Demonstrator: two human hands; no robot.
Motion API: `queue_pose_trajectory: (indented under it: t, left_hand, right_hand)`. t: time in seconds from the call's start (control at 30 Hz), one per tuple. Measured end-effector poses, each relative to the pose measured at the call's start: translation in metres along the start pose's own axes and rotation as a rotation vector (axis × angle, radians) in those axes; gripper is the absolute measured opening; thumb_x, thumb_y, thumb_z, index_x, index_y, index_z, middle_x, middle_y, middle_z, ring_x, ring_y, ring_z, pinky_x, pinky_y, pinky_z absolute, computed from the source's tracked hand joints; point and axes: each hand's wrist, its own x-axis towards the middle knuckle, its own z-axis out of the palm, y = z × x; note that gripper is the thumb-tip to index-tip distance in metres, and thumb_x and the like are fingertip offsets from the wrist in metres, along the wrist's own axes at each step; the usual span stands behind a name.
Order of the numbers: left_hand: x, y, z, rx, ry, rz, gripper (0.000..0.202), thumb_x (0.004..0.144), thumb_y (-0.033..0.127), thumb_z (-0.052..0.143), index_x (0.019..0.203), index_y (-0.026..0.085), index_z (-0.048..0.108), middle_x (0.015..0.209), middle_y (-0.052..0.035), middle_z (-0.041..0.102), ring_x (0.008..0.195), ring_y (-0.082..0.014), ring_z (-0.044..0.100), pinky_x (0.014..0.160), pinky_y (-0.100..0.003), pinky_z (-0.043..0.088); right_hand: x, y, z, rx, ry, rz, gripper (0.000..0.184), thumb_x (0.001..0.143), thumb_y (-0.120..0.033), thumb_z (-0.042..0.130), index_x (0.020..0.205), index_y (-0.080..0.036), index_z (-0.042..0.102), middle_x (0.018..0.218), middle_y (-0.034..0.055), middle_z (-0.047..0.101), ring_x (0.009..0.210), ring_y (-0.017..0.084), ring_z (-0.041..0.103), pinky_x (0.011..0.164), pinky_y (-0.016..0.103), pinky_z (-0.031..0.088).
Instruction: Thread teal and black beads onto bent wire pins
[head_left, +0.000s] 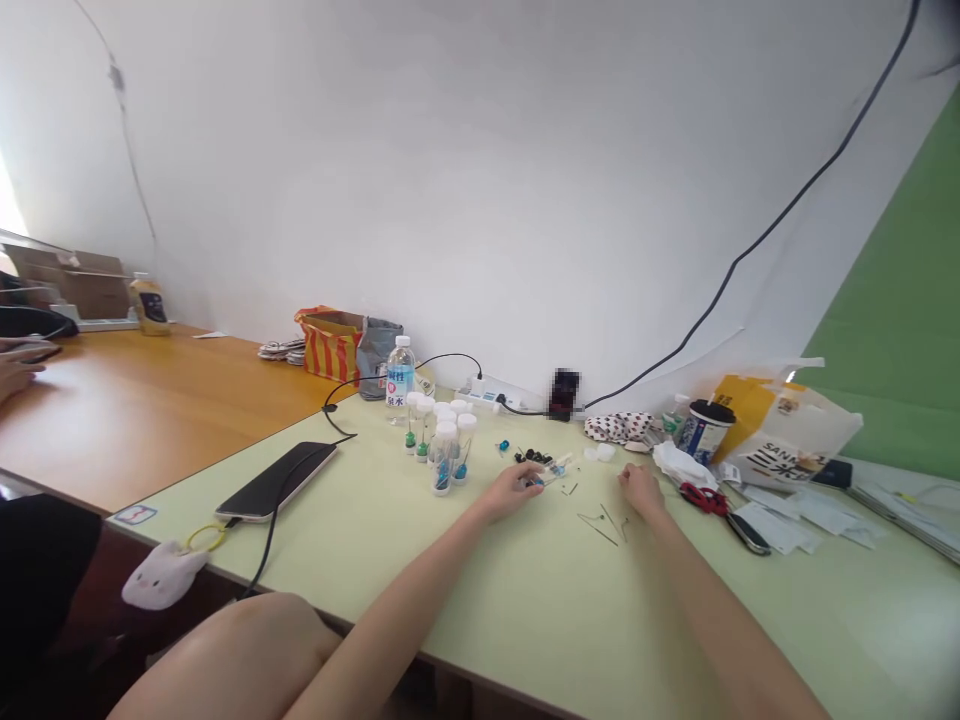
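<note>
While vials (442, 455) cluster together, a bottle (400, 380) stands behind.

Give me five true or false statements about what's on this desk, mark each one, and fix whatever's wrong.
1. Clear tubes with white caps stand on the pale green table. True.
2. The left hand grips the clear plastic water bottle with a blue-and-white label. False: the bottle stands behind the tubes, apart from the left hand.
3. Thin metal wires lie near the right hand. True.
4. The flat black-screened phone lies right of the tubes. False: the phone is left of them.
5. A white plush pendant is at the table's near edge. True.
</note>
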Motion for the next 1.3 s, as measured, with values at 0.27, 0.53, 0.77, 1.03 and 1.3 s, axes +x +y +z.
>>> queue_pose_trajectory:
  t: [0.27, 0.53, 0.77, 1.03, 1.3]
  left_hand:
    - [0.001, 0.005, -0.004, 0.032, -0.031, 0.032, 0.041, 0.074, 0.046, 0.052, 0.105, 0.02, 0.058, 0.1, -0.0047, 0.06, 0.087, -0.0195, 0.053, 0.077, -0.03, 0.04]
    - [-0.002, 0.014, -0.008, -0.063, -0.094, -0.017, 0.046, 0.073, 0.047, 0.053, 0.11, 0.019, 0.056, 0.089, -0.0036, 0.059, 0.065, -0.0125, 0.051, 0.062, -0.025, 0.042]
    - [-0.004, 0.023, -0.008, 0.027, -0.119, -0.012, 0.043, 0.071, 0.044, 0.056, 0.106, 0.019, 0.06, 0.085, -0.0026, 0.059, 0.058, -0.0093, 0.045, 0.055, -0.021, 0.038]
    - [-0.006, 0.027, -0.006, 0.038, -0.143, -0.008, 0.04, 0.072, 0.045, 0.054, 0.103, 0.02, 0.06, 0.08, -0.0015, 0.058, 0.056, -0.0094, 0.044, 0.056, -0.022, 0.036]
    - [-0.007, 0.033, 0.0, 0.069, -0.086, 0.008, 0.042, 0.066, 0.049, 0.06, 0.093, 0.017, 0.064, 0.072, -0.0011, 0.056, 0.067, -0.0137, 0.049, 0.062, -0.023, 0.037]
  right_hand:
    - [-0.05, -0.031, -0.016, 0.795, -0.197, -0.144, 0.04, 0.055, -0.037, 0.069, 0.085, -0.018, 0.05, 0.07, 0.0035, 0.062, 0.064, 0.019, 0.059, 0.055, 0.031, 0.045]
    - [-0.076, -0.06, -0.032, 1.019, -0.341, -0.285, 0.045, 0.057, -0.041, 0.069, 0.093, -0.015, 0.06, 0.08, 0.0048, 0.059, 0.069, 0.014, 0.055, 0.059, 0.027, 0.044]
    - [-0.087, -0.064, -0.033, 0.969, -0.351, -0.324, 0.047, 0.064, -0.047, 0.062, 0.098, -0.016, 0.057, 0.066, -0.0006, 0.051, 0.057, 0.011, 0.049, 0.056, 0.026, 0.042]
    - [-0.091, -0.068, -0.026, 0.806, -0.255, -0.41, 0.04, 0.075, -0.05, 0.047, 0.096, -0.017, 0.056, 0.06, -0.0025, 0.047, 0.049, 0.009, 0.039, 0.049, 0.022, 0.033]
    - [-0.103, -0.077, -0.021, 0.648, -0.054, -0.409, 0.035, 0.08, -0.049, 0.037, 0.073, -0.019, 0.053, 0.049, -0.0061, 0.036, 0.047, 0.01, 0.034, 0.049, 0.021, 0.028]
